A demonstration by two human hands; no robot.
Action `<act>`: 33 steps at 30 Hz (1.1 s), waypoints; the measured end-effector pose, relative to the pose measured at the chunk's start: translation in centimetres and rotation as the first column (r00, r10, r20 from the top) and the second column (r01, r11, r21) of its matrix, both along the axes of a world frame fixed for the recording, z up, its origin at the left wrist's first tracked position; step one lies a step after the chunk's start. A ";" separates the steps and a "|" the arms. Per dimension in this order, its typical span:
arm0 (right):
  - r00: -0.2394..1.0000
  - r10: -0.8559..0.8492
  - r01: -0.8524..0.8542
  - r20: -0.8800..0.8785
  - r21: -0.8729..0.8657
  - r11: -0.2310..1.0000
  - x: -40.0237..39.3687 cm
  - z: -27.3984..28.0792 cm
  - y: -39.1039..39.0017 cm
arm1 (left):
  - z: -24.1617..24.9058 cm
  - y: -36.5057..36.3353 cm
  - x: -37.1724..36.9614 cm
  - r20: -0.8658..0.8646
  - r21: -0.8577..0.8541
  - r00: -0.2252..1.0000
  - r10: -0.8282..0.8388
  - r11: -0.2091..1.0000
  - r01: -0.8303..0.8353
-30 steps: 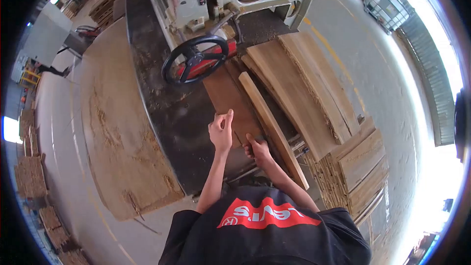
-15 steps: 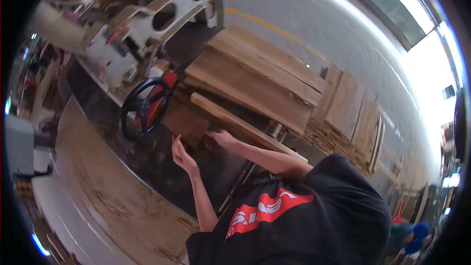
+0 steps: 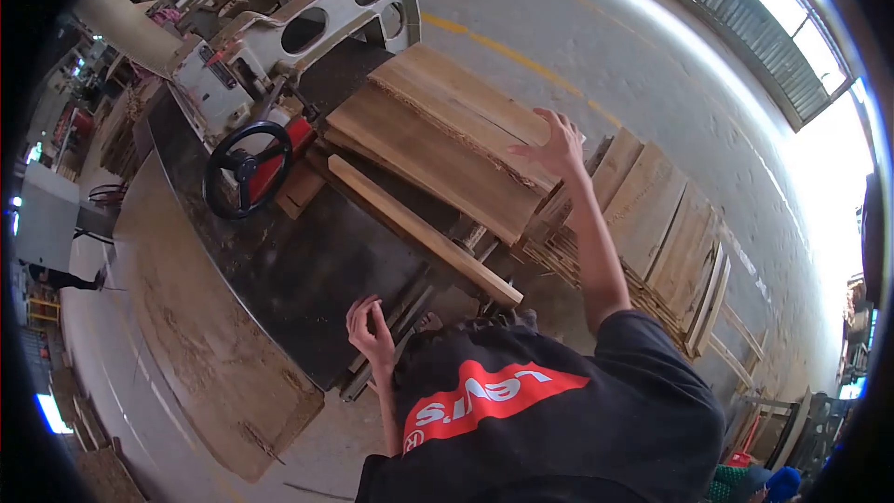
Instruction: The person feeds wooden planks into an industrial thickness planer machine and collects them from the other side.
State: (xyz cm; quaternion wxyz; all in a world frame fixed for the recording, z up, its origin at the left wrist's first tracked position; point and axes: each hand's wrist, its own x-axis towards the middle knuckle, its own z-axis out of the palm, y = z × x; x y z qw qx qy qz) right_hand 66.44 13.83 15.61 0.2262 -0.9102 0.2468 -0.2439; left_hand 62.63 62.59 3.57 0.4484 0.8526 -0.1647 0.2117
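My right hand [image 3: 556,144] is open with fingers spread, reaching over the far right end of wide rough-edged boards [image 3: 438,144] stacked beside the machine. Held lower, close to my body, my left hand [image 3: 371,328] is empty, its fingers loosely bent and the thumb apart. It hovers by the near edge of the dark machine table [image 3: 317,270]. A long narrow wooden strip [image 3: 419,228] runs along that table between the hands. Beside the black handwheel [image 3: 247,169] lies a small brown board [image 3: 300,188], partly hidden by the wheel and the strip.
The pale machine frame [image 3: 307,33] with round openings rises at the upper left. More boards [image 3: 661,214] are piled to the right. A dusty wooden panel [image 3: 205,345] borders the table on the left. Yellow lines [image 3: 512,56] mark the concrete floor.
Both hands have left the small brown board near the handwheel. My right hand swung out right over the stacked boards; my left drew back toward my body. The small board sits closer to the wheel.
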 end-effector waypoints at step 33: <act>0.871 -0.323 -0.417 0.369 0.904 -0.094 -17.2 -6.6 12.1 | 12.5 -22.5 -9.6 -0.524 -0.526 0.715 -0.463 0.836 0.155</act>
